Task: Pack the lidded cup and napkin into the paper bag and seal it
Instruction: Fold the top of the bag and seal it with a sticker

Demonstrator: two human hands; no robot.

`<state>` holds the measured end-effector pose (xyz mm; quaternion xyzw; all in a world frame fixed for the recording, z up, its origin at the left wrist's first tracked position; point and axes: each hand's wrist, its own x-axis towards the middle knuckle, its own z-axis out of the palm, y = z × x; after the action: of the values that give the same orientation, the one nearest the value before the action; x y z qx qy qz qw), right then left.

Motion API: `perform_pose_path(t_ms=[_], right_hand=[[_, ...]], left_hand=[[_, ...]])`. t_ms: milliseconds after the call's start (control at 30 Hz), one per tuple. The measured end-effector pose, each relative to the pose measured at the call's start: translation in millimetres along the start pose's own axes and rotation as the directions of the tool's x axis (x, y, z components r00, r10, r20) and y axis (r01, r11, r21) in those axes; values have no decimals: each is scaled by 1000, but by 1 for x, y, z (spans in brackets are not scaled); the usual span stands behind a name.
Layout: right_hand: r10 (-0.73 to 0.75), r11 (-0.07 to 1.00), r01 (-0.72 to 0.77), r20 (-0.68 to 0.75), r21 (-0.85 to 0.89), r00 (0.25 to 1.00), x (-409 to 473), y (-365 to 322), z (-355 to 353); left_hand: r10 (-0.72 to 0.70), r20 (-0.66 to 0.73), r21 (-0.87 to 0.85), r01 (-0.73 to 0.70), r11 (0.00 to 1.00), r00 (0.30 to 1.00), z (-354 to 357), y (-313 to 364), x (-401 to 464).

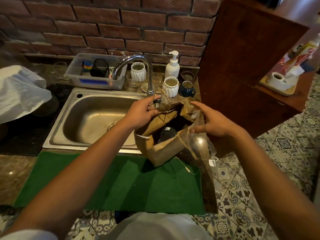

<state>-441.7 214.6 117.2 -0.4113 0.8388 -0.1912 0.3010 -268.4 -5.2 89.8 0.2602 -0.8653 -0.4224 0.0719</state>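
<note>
A brown paper bag (162,150) with twine handles stands open at the sink's right corner, partly on a green mat (103,181). Inside it I see the black lid of the cup (166,134). A thin white edge (144,137) shows at the bag's near-left rim; I cannot tell whether it is the napkin. My left hand (141,114) pinches the bag's far rim and one twine handle. My right hand (213,122) is spread over the bag's right side, its thumb at the rim. A clear plastic film (201,146) hangs beside that hand.
A steel sink (90,118) with a chrome tap (138,70) lies left of the bag. Behind it stand white ribbed jars (170,86), a blue mug (187,89), a pump bottle (172,66) and a plastic tub (97,71). A wooden panel (242,66) rises on the right.
</note>
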Motion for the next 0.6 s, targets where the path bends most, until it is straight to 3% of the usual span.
perform_pose_path(t_ms=[267, 500, 600], right_hand=[[-173, 975, 171, 2, 141, 985, 2, -36, 28], [-212, 959, 219, -56, 182, 976, 9, -48, 65], [-228, 946, 223, -7, 233, 974, 10, -57, 80]], left_hand=[[114, 272, 17, -124, 992, 955, -38, 6, -14], [66, 316, -50, -53, 997, 947, -61, -15, -43], [42, 332, 16, -50, 999, 942, -76, -22, -57]])
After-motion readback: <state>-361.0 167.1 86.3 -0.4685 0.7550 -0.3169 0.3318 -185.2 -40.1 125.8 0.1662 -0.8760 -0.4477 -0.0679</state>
